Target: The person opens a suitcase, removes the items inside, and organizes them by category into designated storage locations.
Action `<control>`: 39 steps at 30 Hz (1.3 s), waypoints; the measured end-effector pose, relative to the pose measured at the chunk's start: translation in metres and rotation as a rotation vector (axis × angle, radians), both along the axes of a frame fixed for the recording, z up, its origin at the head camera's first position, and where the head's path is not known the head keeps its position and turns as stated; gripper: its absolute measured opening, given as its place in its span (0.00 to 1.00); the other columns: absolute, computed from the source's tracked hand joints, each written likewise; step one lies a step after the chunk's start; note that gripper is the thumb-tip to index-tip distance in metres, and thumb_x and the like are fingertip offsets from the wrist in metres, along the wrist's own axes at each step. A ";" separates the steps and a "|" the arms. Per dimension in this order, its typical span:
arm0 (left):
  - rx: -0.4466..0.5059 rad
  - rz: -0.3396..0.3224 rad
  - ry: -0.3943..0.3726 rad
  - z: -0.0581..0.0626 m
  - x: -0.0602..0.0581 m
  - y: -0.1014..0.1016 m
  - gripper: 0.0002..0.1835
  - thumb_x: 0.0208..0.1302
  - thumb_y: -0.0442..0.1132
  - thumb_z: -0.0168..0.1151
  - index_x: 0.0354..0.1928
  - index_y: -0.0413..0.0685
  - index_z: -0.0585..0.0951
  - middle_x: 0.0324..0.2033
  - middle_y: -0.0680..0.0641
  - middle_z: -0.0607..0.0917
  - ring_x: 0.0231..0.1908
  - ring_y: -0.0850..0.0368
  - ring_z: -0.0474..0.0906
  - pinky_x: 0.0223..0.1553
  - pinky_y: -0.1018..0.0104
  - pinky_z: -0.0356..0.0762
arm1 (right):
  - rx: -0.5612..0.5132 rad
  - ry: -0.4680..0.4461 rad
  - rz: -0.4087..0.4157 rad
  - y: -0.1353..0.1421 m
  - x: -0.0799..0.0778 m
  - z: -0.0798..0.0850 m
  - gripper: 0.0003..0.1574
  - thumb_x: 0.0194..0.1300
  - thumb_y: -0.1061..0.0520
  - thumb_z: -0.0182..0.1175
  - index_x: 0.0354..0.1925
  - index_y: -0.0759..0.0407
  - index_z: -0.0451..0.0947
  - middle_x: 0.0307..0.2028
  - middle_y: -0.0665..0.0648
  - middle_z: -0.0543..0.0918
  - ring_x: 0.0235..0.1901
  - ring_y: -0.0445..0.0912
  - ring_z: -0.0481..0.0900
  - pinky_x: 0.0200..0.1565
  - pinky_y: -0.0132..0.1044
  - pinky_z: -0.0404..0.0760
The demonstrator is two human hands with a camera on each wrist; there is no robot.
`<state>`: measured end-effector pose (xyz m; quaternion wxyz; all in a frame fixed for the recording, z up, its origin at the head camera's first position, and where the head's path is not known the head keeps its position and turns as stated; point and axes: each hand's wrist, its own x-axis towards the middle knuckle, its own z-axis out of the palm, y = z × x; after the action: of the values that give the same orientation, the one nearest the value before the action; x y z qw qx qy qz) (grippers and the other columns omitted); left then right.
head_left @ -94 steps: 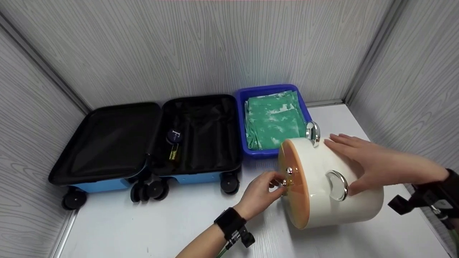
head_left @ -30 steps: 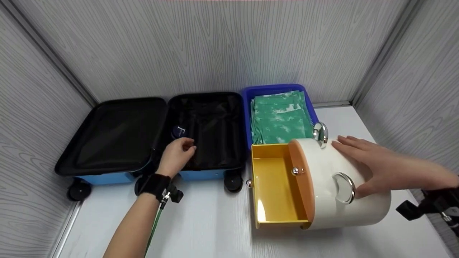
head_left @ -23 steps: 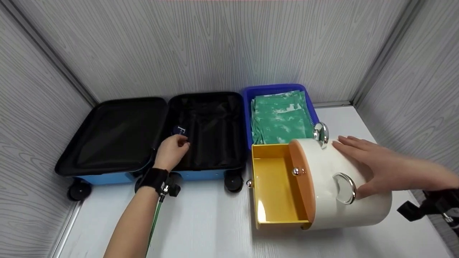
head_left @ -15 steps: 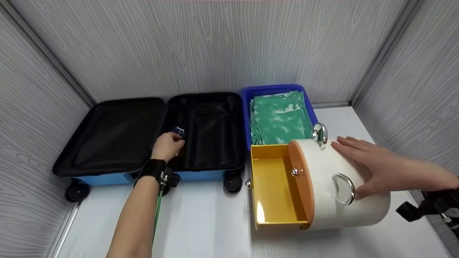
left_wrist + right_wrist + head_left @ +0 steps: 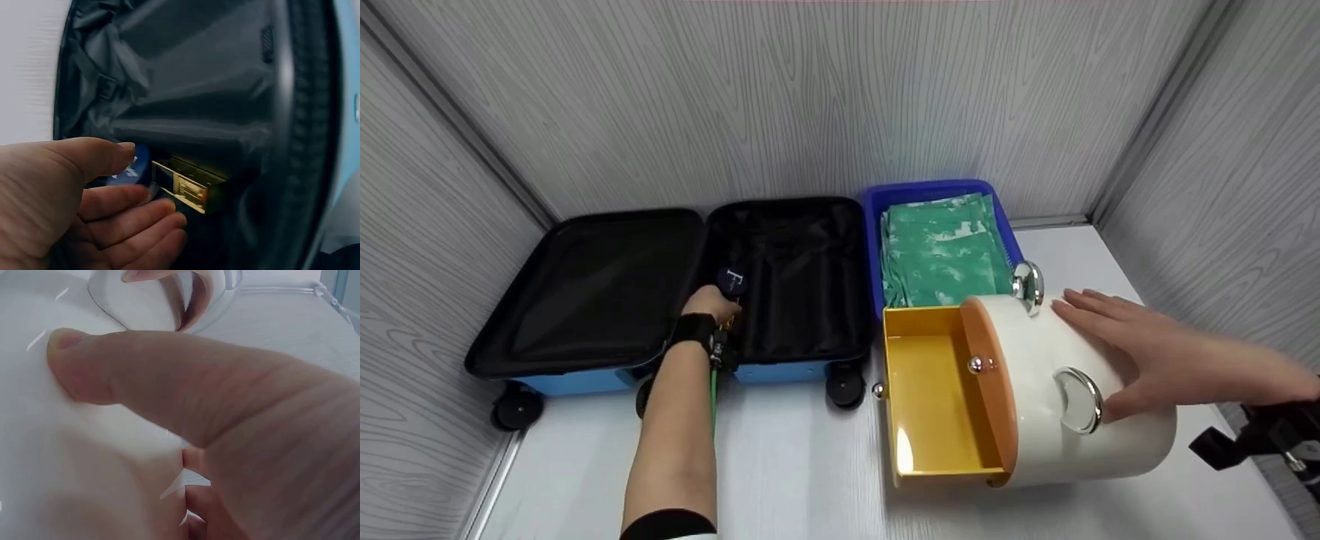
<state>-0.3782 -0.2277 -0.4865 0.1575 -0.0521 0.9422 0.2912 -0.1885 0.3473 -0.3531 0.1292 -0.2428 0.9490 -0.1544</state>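
Observation:
My left hand [image 5: 711,304] reaches into the right half of the open black-lined suitcase [image 5: 817,307]. In the left wrist view its thumb and fingers stand apart beside a small gold rectangular case [image 5: 191,188] and partly cover a dark blue round container [image 5: 140,163] with a white F on it. Nothing shows gripped between them. On the right, my right hand [image 5: 1147,345] rests with spread fingers on a glossy white rounded drawer box [image 5: 1057,450] with an orange front. Its yellow drawer [image 5: 934,390] is pulled out and holds nothing visible.
A blue basket [image 5: 874,247] with folded green-and-white cloth [image 5: 949,247] stands behind the drawer. The suitcase's other half [image 5: 592,292] lies flat at the left. Grey wood-grain walls [image 5: 780,97] enclose the white table [image 5: 787,465].
The left hand pulled the yellow drawer out, then moved left and down into the suitcase beside the gold case. The right hand stays on the white box.

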 end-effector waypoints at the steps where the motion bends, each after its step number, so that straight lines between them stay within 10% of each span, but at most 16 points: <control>1: -0.001 -0.002 -0.020 -0.003 -0.001 0.001 0.14 0.71 0.39 0.59 0.45 0.31 0.80 0.33 0.41 0.79 0.33 0.46 0.75 0.38 0.55 0.73 | -0.006 0.005 0.004 0.001 0.000 -0.001 0.78 0.37 0.42 0.83 0.81 0.52 0.54 0.79 0.63 0.54 0.76 0.66 0.49 0.68 0.71 0.53; 10: -0.012 -0.018 -0.149 -0.013 0.000 0.011 0.22 0.72 0.37 0.58 0.59 0.24 0.76 0.51 0.30 0.80 0.44 0.40 0.77 0.45 0.52 0.76 | -0.016 0.024 0.018 0.002 -0.001 -0.002 0.78 0.38 0.41 0.83 0.81 0.52 0.54 0.79 0.64 0.55 0.76 0.67 0.50 0.69 0.71 0.52; 25: -0.043 -0.041 -0.105 0.008 0.010 0.007 0.07 0.69 0.32 0.56 0.40 0.33 0.80 0.30 0.41 0.78 0.26 0.49 0.73 0.29 0.59 0.72 | 0.020 0.008 -0.002 0.001 0.001 0.000 0.79 0.38 0.40 0.82 0.82 0.49 0.52 0.79 0.62 0.55 0.76 0.65 0.49 0.67 0.73 0.53; 31: -0.029 -0.153 0.044 0.026 0.005 0.027 0.10 0.65 0.33 0.57 0.24 0.44 0.75 0.19 0.50 0.71 0.17 0.56 0.65 0.23 0.63 0.67 | -0.003 0.016 0.005 0.001 0.000 -0.001 0.78 0.37 0.43 0.83 0.81 0.53 0.54 0.79 0.64 0.55 0.76 0.66 0.49 0.69 0.71 0.53; 39: 0.064 -0.405 0.274 0.067 0.030 0.092 0.21 0.70 0.35 0.59 0.62 0.38 0.80 0.52 0.39 0.84 0.46 0.48 0.82 0.48 0.54 0.80 | -0.020 0.014 0.016 0.002 0.000 -0.002 0.78 0.37 0.42 0.83 0.81 0.54 0.54 0.79 0.64 0.53 0.76 0.67 0.48 0.70 0.70 0.51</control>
<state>-0.3486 -0.1353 -0.4194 0.0852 0.1830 0.9362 0.2877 -0.1890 0.3491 -0.3554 0.1213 -0.2527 0.9463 -0.1611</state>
